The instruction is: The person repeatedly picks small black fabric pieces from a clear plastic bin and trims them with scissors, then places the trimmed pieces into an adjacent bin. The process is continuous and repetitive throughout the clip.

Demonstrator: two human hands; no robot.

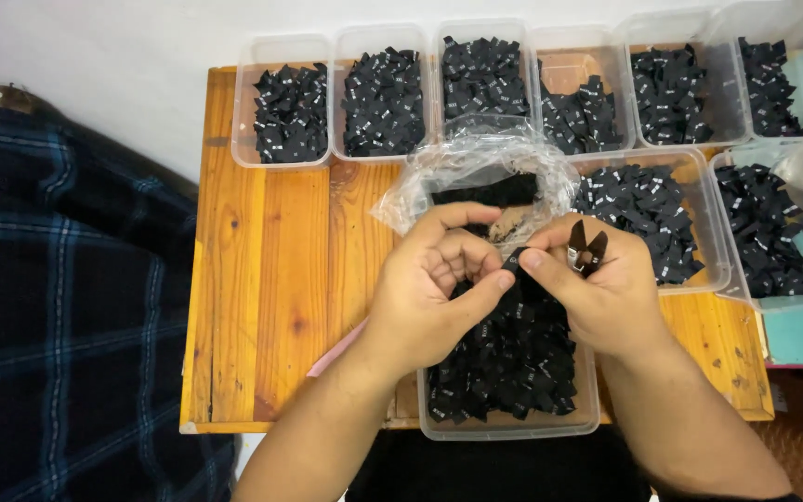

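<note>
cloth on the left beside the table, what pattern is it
The cloth is dark navy plaid with thin lighter blue lines, seen in the head view, the only one.

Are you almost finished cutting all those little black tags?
Lots looks done: the clear tubs along the table hold piles of cut black tags. The left hand pinches one; the right hand holds snips. How much remains isn't visible.

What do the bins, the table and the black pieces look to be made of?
Bins: clear plastic, apparently, since the contents show through the glossy walls. Table: wood with an orange, varnished look; grain and knots show. Black pieces: probably woven fabric labels, matte and folded. The left hand and right hand pinch one.
</note>
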